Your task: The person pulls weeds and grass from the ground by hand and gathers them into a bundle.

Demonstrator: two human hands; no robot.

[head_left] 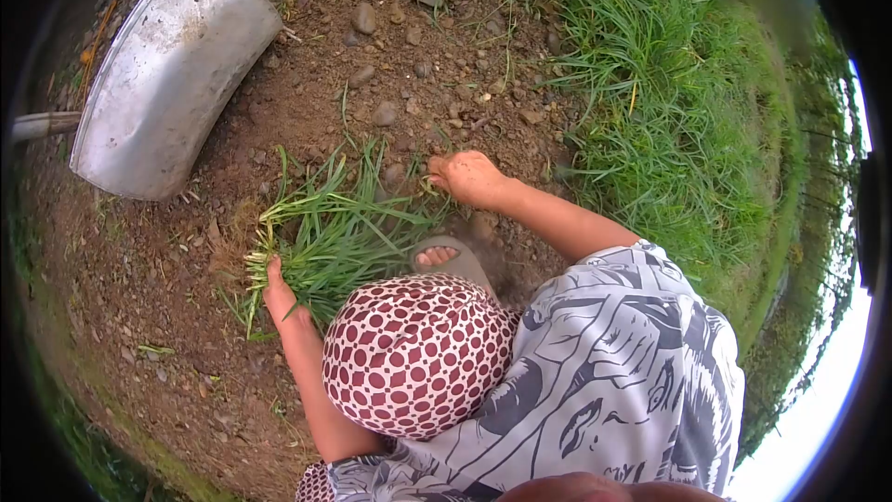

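My left hand (282, 297) is closed around the pale stem ends of a bunch of long green grass (348, 223). The blades fan out to the right, low over the soil. Just above my foot, my right hand (470, 178) is held low over the stony ground with its fingers curled together. A yellowish scrap shows by its fingertips, but what they pinch is too small to make out. My sandalled foot (441, 256) shows between the two arms, beside my patterned knee (418, 353).
A dented, curved silver metal piece (172, 74) lies at the upper left, with a pole (45, 125) at its left side. Stones (364, 19) dot the brown soil (186, 288). Thick standing grass (669, 121) borders the right and top.
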